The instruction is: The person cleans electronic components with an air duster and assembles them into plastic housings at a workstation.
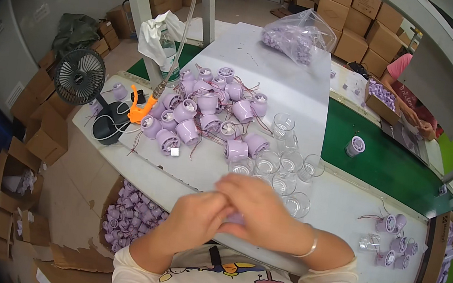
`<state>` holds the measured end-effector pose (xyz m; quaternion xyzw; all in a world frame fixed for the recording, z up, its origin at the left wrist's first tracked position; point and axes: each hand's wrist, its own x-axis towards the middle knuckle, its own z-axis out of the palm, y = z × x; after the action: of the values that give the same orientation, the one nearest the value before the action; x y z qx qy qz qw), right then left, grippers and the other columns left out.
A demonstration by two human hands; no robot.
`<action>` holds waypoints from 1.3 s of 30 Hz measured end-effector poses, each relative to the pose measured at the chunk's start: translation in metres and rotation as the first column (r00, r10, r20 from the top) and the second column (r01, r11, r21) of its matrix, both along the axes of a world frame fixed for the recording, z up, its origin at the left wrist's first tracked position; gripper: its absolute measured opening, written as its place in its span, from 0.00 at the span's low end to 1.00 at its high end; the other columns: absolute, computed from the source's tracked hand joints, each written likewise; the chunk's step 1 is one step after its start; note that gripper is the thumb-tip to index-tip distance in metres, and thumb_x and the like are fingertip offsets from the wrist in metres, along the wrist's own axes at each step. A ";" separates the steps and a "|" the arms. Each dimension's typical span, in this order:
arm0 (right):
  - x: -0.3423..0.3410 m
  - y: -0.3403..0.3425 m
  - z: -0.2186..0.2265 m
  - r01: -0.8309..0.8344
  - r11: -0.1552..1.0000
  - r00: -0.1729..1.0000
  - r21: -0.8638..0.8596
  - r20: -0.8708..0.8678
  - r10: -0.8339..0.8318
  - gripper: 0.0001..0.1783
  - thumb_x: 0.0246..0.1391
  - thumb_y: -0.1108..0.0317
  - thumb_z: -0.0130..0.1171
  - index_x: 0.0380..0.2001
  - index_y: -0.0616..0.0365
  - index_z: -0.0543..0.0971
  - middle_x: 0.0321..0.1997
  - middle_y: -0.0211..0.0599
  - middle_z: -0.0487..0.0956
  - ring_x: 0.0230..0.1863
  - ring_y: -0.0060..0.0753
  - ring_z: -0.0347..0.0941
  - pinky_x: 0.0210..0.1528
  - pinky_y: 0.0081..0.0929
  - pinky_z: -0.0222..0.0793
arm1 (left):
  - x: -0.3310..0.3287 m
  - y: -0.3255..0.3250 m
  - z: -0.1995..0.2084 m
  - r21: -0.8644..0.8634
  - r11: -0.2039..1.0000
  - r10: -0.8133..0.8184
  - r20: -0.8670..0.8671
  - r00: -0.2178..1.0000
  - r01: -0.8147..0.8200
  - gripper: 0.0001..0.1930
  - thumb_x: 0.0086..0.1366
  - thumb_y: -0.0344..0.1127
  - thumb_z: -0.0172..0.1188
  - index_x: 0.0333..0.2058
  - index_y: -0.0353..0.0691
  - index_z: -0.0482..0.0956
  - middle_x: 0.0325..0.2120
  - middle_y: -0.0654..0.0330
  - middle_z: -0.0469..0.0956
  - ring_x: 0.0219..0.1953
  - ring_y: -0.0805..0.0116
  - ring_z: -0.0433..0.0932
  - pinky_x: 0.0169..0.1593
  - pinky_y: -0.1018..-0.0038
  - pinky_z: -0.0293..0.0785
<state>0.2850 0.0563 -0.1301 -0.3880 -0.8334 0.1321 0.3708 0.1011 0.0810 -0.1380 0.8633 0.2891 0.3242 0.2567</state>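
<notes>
My left hand and my right hand meet at the table's near edge, fingers closed together. Between them shows a bit of a lilac plastic part; most of it is covered by my fingers. Just beyond my right hand stand several clear cups, grouped close together. Farther off to the left lies a heap of lilac plastic housings with thin wires trailing from them. A small white square piece sits at the near side of that heap.
An orange-handled tool and a black fan stand left. A carton of lilac parts is below the table edge. A green conveyor bears one housing. More housings stand right. Across the belt, a person's hands work.
</notes>
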 end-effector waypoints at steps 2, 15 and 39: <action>-0.010 -0.004 -0.017 -0.071 0.959 0.997 -0.273 0.000 0.073 0.28 0.41 0.68 0.68 0.48 0.58 0.70 0.34 0.40 0.78 0.38 0.46 0.75 0.41 0.40 0.68 | -0.007 -0.005 -0.008 -0.005 1.000 -0.022 -0.039 0.999 0.022 0.06 0.60 0.33 0.60 0.30 0.37 0.73 0.23 0.53 0.75 0.26 0.50 0.76 0.28 0.61 0.70; -0.003 -0.043 -0.040 -0.149 0.771 0.864 -0.619 -0.461 -0.204 0.07 0.57 0.72 0.60 0.36 0.61 0.73 0.26 0.32 0.77 0.27 0.15 0.70 0.27 0.18 0.66 | -0.019 0.004 -0.017 -0.334 0.930 -0.136 0.073 0.988 0.152 0.07 0.57 0.32 0.65 0.26 0.38 0.75 0.18 0.56 0.71 0.20 0.59 0.70 0.25 0.68 0.66; 0.040 -0.025 -0.017 0.128 0.818 0.860 -0.560 -0.347 -0.373 0.04 0.54 0.75 0.62 0.31 0.63 0.78 0.26 0.29 0.71 0.22 0.17 0.64 0.25 0.18 0.60 | 0.018 0.017 -0.065 0.014 0.994 -0.100 0.515 0.852 0.108 0.37 0.38 0.24 0.77 0.49 0.37 0.69 0.51 0.47 0.69 0.56 0.49 0.71 0.58 0.58 0.67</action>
<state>0.3251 0.0318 -0.1472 -0.5419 -0.5997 0.3846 0.4459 0.1196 0.0980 -0.2027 0.7577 0.1655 0.5266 0.3482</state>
